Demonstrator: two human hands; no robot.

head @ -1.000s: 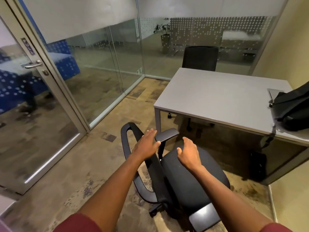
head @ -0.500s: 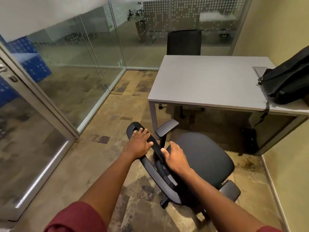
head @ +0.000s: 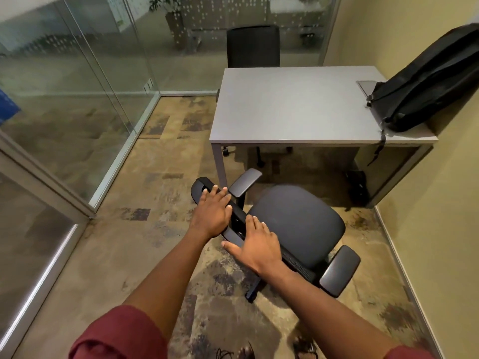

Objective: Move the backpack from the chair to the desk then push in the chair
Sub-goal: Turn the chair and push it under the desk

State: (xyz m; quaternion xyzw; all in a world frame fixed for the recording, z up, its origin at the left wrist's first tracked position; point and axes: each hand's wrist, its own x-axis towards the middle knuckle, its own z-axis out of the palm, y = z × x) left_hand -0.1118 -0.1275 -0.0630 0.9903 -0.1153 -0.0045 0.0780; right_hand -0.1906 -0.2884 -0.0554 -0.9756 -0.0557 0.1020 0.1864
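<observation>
Standing near the desk's [head: 298, 110] left leg, the black office chair [head: 298, 224] has its seat turned toward the open space beneath the desktop, with the top edge of its backrest running from far left to near right under both hands. The left hand [head: 211, 216] lies flat on the far-left stretch of that edge, fingers curled loosely over it; the right hand [head: 256, 248] rests open on the near part, thumb spread, clasping nothing tightly. The kneehole lies ahead and to the right of the hands, so the push would likely run that way, with the right hand nearer the seat. The black backpack [head: 427, 81] already sits on the desk's far-right corner, leaning against the yellow wall [head: 440, 203], one strap dangling over the edge. Against a second ago, the chair has swung round and rolled closer to the desk, and the right hand has gone from the seat to the backrest
</observation>
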